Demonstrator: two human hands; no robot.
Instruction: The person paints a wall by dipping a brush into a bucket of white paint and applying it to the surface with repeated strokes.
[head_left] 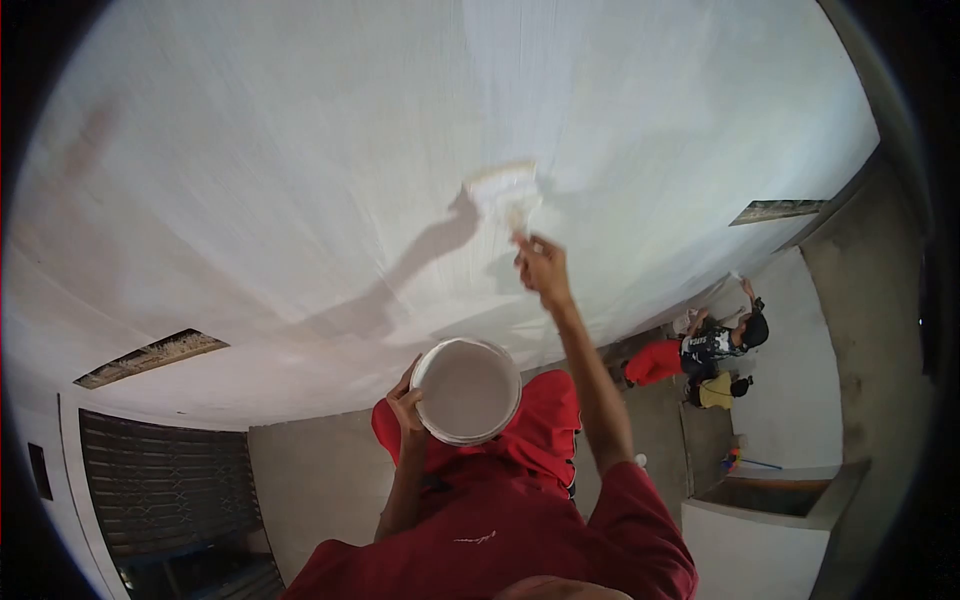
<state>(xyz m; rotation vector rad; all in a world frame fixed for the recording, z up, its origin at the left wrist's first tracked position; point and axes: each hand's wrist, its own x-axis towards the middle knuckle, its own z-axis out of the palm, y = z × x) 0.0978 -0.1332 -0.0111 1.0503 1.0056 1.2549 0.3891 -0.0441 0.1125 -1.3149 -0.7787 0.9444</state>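
Holding brush (503,190) against open wall (650,120), well apart from slot edges (780,204).

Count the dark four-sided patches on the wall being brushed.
2. One patch is left of the bucket; the other is right of the brush. Any behind the bucket or outside the picture wouldn't show.

a dark metal gate (170,475) low on the left, gray floor (320,470), a person (708,344) in red pants and a black cap, another person (716,391) in yellow nearby, a blue stick (763,463)
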